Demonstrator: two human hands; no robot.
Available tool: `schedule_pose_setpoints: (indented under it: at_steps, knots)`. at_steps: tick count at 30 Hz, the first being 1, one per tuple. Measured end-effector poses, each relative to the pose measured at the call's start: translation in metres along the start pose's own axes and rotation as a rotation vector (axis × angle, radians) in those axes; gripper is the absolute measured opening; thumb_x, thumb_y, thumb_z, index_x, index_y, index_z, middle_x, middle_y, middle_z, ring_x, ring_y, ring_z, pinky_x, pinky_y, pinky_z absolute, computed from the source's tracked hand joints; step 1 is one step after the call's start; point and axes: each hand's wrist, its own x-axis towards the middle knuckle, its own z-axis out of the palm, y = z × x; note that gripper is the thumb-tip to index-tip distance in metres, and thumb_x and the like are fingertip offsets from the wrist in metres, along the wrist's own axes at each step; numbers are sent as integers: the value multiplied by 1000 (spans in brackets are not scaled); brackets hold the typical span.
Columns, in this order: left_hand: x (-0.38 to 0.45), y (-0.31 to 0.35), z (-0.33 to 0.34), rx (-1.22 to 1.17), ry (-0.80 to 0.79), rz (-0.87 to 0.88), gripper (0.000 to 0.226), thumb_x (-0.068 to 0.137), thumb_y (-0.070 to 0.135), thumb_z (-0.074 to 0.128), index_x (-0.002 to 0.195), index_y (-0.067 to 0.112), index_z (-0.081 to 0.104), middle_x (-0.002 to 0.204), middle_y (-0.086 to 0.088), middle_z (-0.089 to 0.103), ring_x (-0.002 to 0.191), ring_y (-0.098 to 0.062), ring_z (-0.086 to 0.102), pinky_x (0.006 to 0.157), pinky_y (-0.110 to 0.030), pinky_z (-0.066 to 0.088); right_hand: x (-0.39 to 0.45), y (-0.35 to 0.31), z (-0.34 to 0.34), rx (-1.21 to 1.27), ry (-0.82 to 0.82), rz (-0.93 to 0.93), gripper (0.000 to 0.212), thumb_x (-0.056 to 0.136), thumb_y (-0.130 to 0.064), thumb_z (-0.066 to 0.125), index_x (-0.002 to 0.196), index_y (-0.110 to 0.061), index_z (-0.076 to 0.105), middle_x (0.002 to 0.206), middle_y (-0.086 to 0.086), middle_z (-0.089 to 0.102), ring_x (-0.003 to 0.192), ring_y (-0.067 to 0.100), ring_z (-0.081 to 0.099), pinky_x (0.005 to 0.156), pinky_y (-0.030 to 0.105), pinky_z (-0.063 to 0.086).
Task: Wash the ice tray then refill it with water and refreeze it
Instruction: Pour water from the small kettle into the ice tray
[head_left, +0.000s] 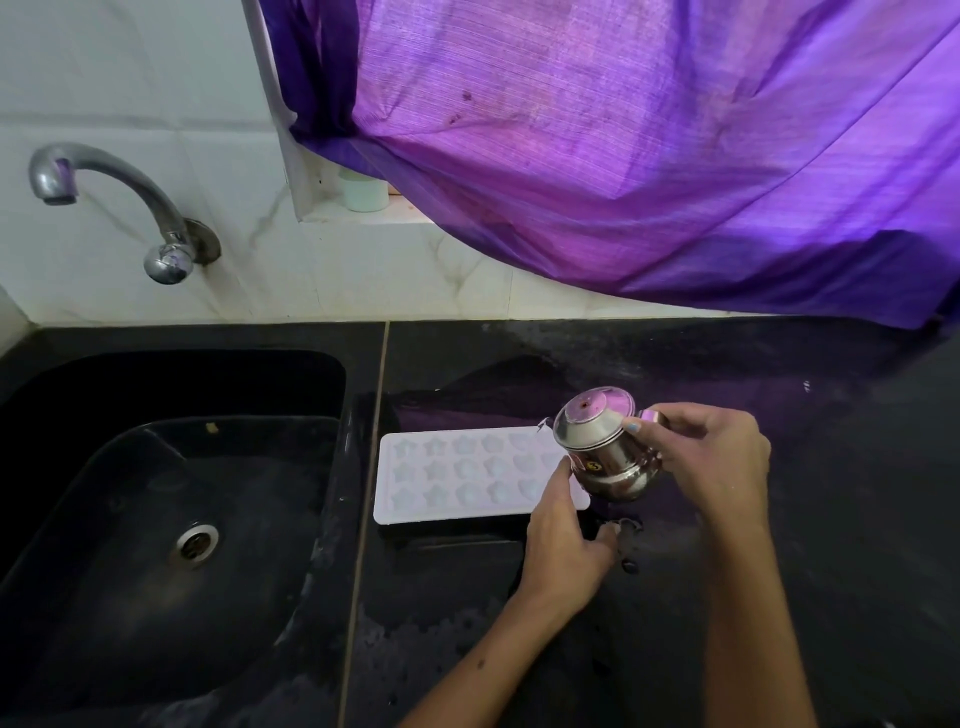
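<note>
Right hand (711, 457): fingers curled round a small steel pot (605, 447), holding it tipped well over, bottom toward the camera, mouth facing down and left onto the tray.
Left hand (563, 540): fingers loosely curled; its fingertips meet the pot's lower side and the tray's right end. Whether it steadies the pot or pins the tray, I cannot tell from this angle.
Ice tray (467, 475): white, with star-shaped cells, lying flat on the black counter (779, 519), just right of the sink (156, 519).
Long axis: the tray runs left to right across the view; its right end lies under the tilted pot and its left end reaches toward the sink.
Direction from hands: the tray stretches leftward, away from both hands, which crowd its right end.
Nearer hand: the left, touching or nearly touching the tray; the right is above it, occupied with the pot.
Step in hand: probably filling the cells from the pot; water is hard to make out.
Next move: the pour likely has to travel left along the rows.
Spill sign: wet patches lie on the counter by the tray's near right corner.
Tap (104, 208): on the wall above the sink, with no stream visible.
</note>
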Motion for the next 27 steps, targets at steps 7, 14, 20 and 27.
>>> schedule_pose_setpoints:
  at_steps: [7,14,20,27]
  knots:
    - [4,-8,-5,23,32,-8,70,74,11,66,134,34,39,128,21,52,118,13,41,89,4,26,-2,-7,4,110,8,-35,15,66,-32,86,67,-41,74,64,-9,72,73,16,70,75,47,59]
    - [3,-13,-12,48,42,-19,69,75,11,70,133,33,40,117,30,50,108,23,40,85,7,26,-5,-20,17,0,-20,-91,11,71,-26,83,79,-25,75,69,-6,69,72,9,65,74,34,54]
    - [3,-15,-13,48,34,-36,68,76,11,70,134,31,40,112,33,47,103,29,36,82,9,24,-6,-23,20,-63,-24,-92,15,72,-28,83,84,-23,76,71,-2,69,75,12,65,72,34,54]
    - [3,-16,-11,55,22,-56,68,77,11,70,135,28,40,115,28,48,105,17,42,82,9,23,-6,-22,19,-83,-16,-99,15,73,-27,82,86,-22,76,73,0,70,74,12,64,69,30,51]
